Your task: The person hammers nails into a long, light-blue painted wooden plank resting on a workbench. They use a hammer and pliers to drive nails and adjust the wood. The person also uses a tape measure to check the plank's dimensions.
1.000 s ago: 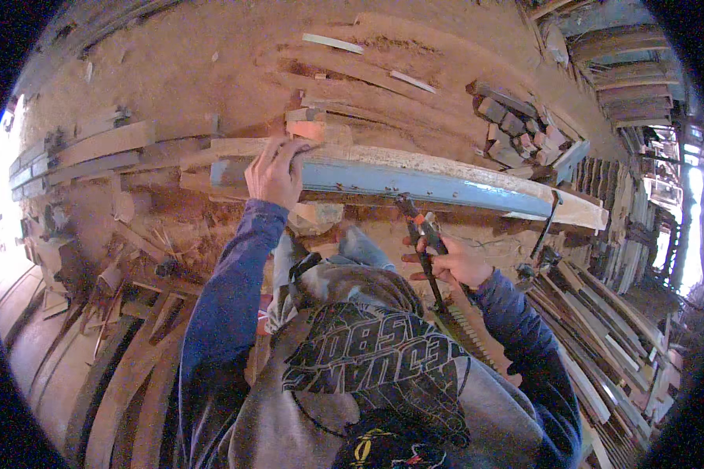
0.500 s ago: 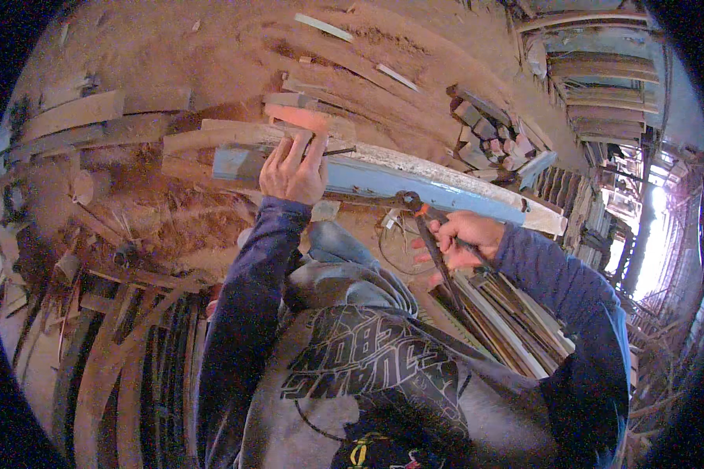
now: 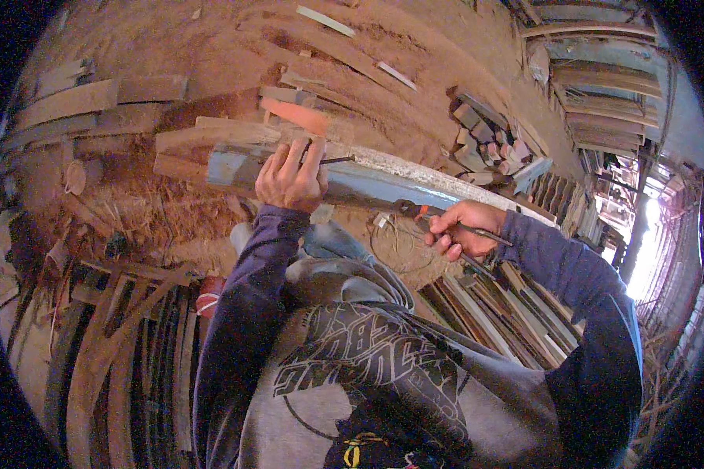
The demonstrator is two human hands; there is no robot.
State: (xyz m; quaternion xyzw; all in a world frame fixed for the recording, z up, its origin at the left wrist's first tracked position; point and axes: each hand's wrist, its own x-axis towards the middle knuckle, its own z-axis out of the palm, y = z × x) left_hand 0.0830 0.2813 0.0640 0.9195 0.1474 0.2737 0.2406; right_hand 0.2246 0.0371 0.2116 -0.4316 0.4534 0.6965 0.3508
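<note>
A long wooden beam point(image 3: 379, 184), with worn blue paint on its near side and a rough whitish top, lies across in front of me. My left hand point(image 3: 292, 173) is closed over the beam left of its middle, fingers curled on the top edge. A thin dark rod point(image 3: 338, 159) sticks out to the right beside those fingers; whether they hold it too is hidden. My right hand point(image 3: 471, 228) is wrapped round the dark handles of pincers point(image 3: 422, 213) with orange near the pivot. The pincers' jaws are at the beam's near lower edge; what they bite is too small to tell.
Just beyond my left hand is an orange block-like piece point(image 3: 293, 114). Wood offcuts point(image 3: 489, 137) are heaped at the far right. Stacked strips point(image 3: 501, 313) lie by my right arm, and long planks point(image 3: 102, 375) at the near left. Reddish sawdust or soil point(image 3: 211, 47) covers the ground.
The right hand has closed round the pincers' handles, which stood wide apart before. The beam's left end and my left hand have shifted slightly left and down in view.
</note>
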